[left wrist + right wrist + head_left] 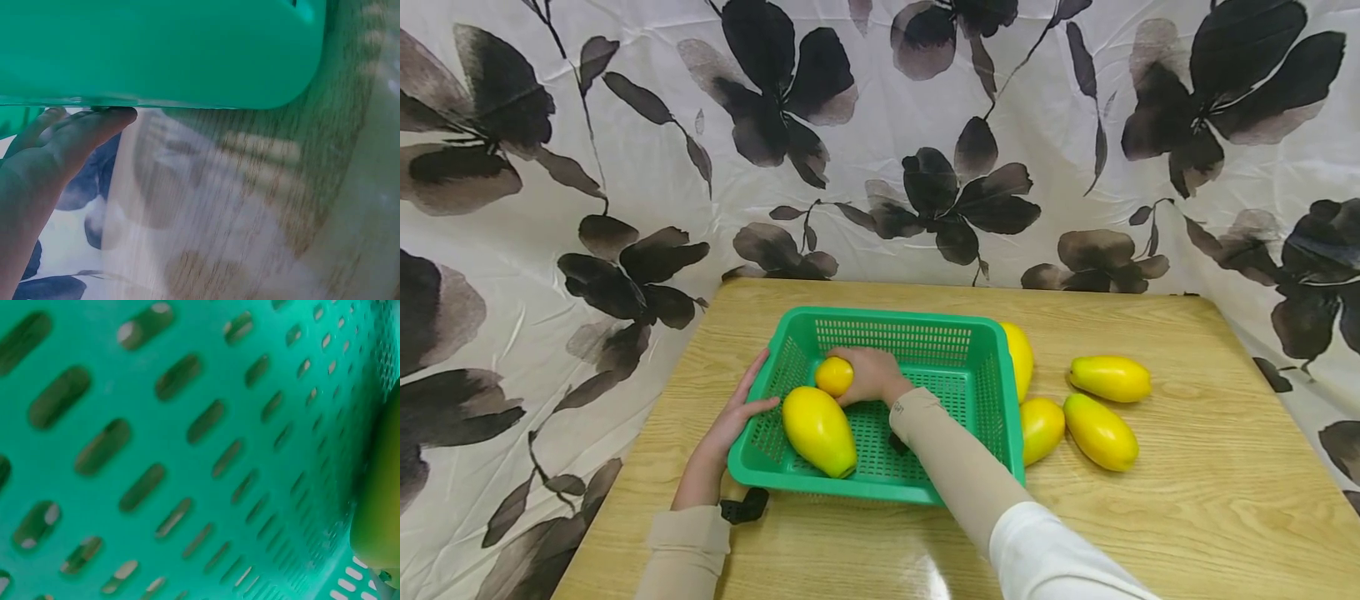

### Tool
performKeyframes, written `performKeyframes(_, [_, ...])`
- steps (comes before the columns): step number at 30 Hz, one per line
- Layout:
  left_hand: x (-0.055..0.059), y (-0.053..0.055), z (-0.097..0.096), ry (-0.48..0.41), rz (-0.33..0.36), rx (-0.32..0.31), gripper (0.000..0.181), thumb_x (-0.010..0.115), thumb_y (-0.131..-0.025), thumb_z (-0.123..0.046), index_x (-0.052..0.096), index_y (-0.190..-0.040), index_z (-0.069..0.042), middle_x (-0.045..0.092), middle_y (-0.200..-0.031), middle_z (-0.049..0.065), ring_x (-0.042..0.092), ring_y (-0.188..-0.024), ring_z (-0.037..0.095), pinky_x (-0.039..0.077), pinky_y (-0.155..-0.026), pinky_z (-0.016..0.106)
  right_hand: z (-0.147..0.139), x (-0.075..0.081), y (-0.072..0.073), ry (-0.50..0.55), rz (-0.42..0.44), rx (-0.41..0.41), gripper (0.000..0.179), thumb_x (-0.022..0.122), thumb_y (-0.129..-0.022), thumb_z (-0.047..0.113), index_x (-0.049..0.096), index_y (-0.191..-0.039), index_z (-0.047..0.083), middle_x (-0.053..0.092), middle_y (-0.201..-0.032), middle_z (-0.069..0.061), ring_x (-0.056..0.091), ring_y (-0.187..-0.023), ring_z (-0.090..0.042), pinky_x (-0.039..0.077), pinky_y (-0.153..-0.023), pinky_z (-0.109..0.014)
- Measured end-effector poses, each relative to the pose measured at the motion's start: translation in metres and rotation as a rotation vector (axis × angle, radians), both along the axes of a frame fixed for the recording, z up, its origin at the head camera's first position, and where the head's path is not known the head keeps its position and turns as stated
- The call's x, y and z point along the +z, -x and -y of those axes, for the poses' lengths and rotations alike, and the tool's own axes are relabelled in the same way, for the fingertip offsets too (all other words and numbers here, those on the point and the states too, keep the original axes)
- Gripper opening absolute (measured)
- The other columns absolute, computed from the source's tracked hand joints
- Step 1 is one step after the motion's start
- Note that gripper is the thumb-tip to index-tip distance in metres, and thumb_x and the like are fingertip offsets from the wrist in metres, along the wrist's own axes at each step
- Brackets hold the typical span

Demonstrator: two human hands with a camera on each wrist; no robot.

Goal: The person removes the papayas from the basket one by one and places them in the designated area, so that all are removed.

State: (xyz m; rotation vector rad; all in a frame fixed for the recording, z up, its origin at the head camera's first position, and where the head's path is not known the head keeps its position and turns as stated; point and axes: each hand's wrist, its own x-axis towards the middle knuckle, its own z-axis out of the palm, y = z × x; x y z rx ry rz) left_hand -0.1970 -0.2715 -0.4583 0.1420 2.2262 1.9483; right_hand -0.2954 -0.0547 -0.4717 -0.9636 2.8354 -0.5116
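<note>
Head view: right hand (874, 373) grips a smooth, round yellow fruit (834, 377) inside a slotted green plastic basket (891, 315); left hand (730, 421), fingers extended, touches its side.

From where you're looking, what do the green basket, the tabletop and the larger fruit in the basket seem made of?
Basket: likely molded plastic, semi-gloss; even color, slotted walls. Tabletop: wood or wood-look laminate, glossy; grain and a bright reflection show. Larger fruit: smooth, shiny surface; real or artificial, I can't tell.
</note>
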Motion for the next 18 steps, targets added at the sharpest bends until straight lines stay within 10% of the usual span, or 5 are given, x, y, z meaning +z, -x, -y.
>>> performKeyframes(18, [0.0, 0.001, -0.003, -0.064, 0.01, -0.01, 0.068, 0.046, -0.085, -0.006, 0.009, -0.137, -0.031, -0.005, -0.142, -0.003, 0.0, -0.127, 0.025, 0.012, -0.095, 0.053, -0.009, 0.008, 0.005, 0.087, -0.069, -0.007, 0.073, 0.064, -0.054, 0.059, 0.046, -0.116, 0.026, 0.056, -0.093, 0.008, 0.05, -0.075, -0.008, 0.04, -0.057, -0.024])
